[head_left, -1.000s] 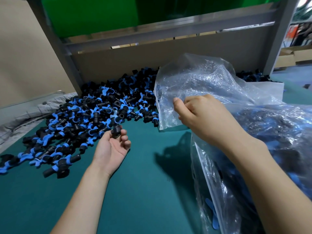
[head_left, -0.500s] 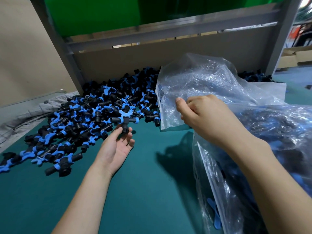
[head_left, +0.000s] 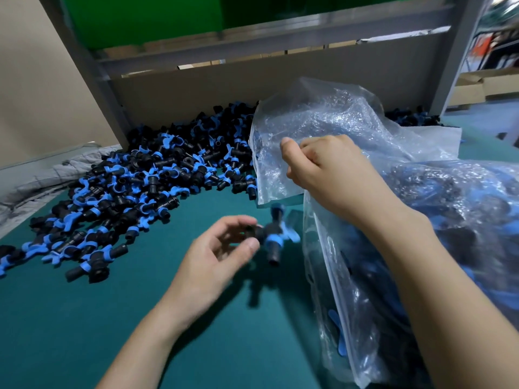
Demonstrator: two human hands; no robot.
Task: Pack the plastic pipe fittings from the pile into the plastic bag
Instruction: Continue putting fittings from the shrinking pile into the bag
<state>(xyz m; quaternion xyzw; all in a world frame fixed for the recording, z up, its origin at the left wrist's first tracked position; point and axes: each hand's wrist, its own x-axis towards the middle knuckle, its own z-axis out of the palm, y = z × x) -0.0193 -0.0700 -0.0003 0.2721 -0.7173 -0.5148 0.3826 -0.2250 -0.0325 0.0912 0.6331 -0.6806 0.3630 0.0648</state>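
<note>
A teal table [head_left: 84,318] backed by a grey metal frame [head_left: 92,71], cardboard panel [head_left: 224,88] and green board [head_left: 146,18]

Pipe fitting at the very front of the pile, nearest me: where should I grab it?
On that fitting, pinch the black stub that pokes out over the bare green table. Come in from the near side, low over the table. The pile crowds it from behind, so fingers only have free room in front, and the round stub probably gives a firmer pinch than the thin blue wing.

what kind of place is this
Probably a factory or warehouse packing bench: a big loose pile of identical black-and-blue pipe fittings on a green table, a clear plastic bag holding more, and cardboard boxes at the right.
</note>
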